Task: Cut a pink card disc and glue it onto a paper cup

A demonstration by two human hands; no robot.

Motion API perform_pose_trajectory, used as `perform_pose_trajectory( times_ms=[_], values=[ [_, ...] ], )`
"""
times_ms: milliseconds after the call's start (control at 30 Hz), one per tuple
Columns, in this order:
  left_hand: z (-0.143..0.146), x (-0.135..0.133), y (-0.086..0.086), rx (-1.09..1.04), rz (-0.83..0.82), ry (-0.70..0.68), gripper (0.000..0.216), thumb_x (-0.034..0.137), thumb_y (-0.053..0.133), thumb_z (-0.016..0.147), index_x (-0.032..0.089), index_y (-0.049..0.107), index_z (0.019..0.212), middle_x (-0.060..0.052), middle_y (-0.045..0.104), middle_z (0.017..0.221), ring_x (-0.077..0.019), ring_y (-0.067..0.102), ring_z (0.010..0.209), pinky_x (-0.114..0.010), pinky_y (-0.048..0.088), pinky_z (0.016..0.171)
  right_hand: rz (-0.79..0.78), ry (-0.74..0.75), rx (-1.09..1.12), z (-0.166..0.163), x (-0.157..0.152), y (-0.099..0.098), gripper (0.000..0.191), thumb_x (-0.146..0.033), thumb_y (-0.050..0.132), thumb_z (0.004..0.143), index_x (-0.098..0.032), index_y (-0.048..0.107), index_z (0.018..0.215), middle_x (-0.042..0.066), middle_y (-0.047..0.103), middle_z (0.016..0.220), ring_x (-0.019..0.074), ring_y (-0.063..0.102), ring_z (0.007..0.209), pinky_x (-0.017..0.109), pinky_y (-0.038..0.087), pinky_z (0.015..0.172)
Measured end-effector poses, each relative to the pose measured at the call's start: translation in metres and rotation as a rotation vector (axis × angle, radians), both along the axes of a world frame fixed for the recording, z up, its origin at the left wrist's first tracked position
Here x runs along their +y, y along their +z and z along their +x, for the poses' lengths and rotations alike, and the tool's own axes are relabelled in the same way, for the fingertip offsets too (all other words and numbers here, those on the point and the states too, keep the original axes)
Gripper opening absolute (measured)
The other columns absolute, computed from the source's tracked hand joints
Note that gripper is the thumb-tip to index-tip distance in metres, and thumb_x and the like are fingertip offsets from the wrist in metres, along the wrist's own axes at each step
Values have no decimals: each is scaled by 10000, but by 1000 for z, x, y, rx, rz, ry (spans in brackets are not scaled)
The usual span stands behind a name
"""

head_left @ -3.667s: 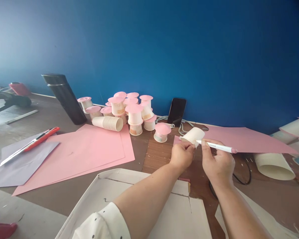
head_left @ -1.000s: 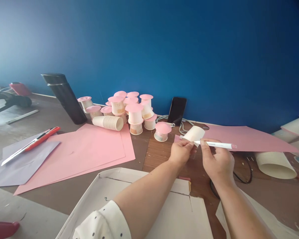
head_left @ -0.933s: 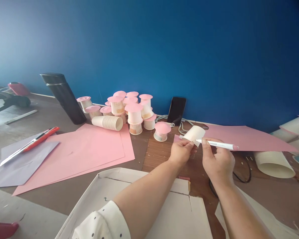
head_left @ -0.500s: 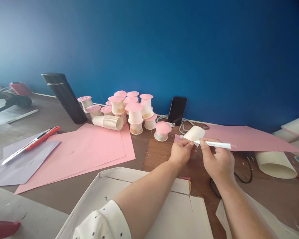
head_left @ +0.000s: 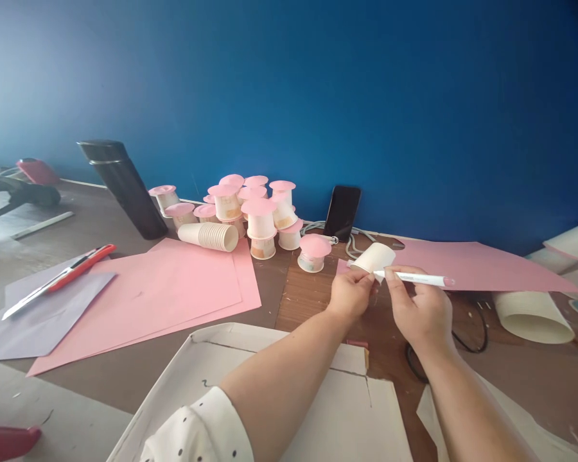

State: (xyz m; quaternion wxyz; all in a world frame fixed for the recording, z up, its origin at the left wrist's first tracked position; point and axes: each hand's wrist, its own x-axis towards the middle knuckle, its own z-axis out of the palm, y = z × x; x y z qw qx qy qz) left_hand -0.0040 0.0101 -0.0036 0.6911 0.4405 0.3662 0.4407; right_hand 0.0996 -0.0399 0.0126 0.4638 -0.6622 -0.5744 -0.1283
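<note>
My left hand [head_left: 349,295] is closed round a small white paper cup [head_left: 376,258], held on its side above the brown table. My right hand [head_left: 421,311] pinches a white pen with a pink end [head_left: 414,278], and the pen's tip touches the cup near my left fingers. A little pink paper piece shows just behind the cup. A single cup with a pink disc on top [head_left: 313,253] stands just left of my hands.
Several pink-topped paper cups [head_left: 250,212] and a lying stack of cups [head_left: 209,236] sit at the back, beside a black flask [head_left: 122,189] and a phone [head_left: 341,213]. Pink sheets [head_left: 164,292] lie left, a red utility knife [head_left: 58,280] beyond. A white cardboard box [head_left: 327,410] lies in front.
Hardly anything differs: my hands, the cup and the pen stay together in the same spot, with only slight shifts of the pen against the cup.
</note>
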Motion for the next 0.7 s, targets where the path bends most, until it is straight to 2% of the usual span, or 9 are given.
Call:
perform_pose_trajectory(
  times_ms=[133, 267, 367, 500, 700],
  values=[
    [0, 0, 1, -10, 10, -9, 216, 166, 603, 844, 156, 656, 636, 10, 582, 602, -108, 509, 588, -246, 430, 659, 52, -61, 3, -1, 0, 0, 306, -409, 549, 912, -169, 738, 920, 125, 755, 886, 271, 697, 829, 345, 495, 736],
    [-2, 0, 4, 17, -17, 3, 244, 165, 598, 845, 158, 643, 605, 8, 572, 585, -112, 510, 579, -246, 415, 639, 13, -8, -10, -1, 0, -1, 308, -428, 561, 905, -177, 739, 895, 109, 750, 825, 266, 695, 780, 339, 495, 704],
    [-3, -1, 4, 16, 9, 12, 245, 158, 592, 846, 161, 646, 607, 12, 572, 586, -110, 506, 578, -243, 408, 628, 45, -26, -12, -2, 1, -2, 318, -423, 541, 919, -171, 735, 918, 123, 755, 869, 274, 698, 829, 349, 499, 739],
    [-3, 0, 1, 64, 41, 18, 268, 170, 604, 849, 158, 642, 585, 15, 553, 555, -99, 453, 539, -241, 386, 590, 12, 4, -39, 0, 2, -4, 333, -455, 539, 912, -184, 732, 887, 114, 755, 850, 271, 692, 790, 355, 498, 722],
    [2, 2, 0, -136, -103, 19, 220, 115, 590, 854, 138, 696, 663, -25, 642, 687, -118, 583, 640, -279, 513, 740, 58, -113, 26, 0, 2, -4, 314, -406, 540, 911, -159, 732, 936, 138, 756, 902, 284, 702, 864, 367, 505, 771]
  ],
)
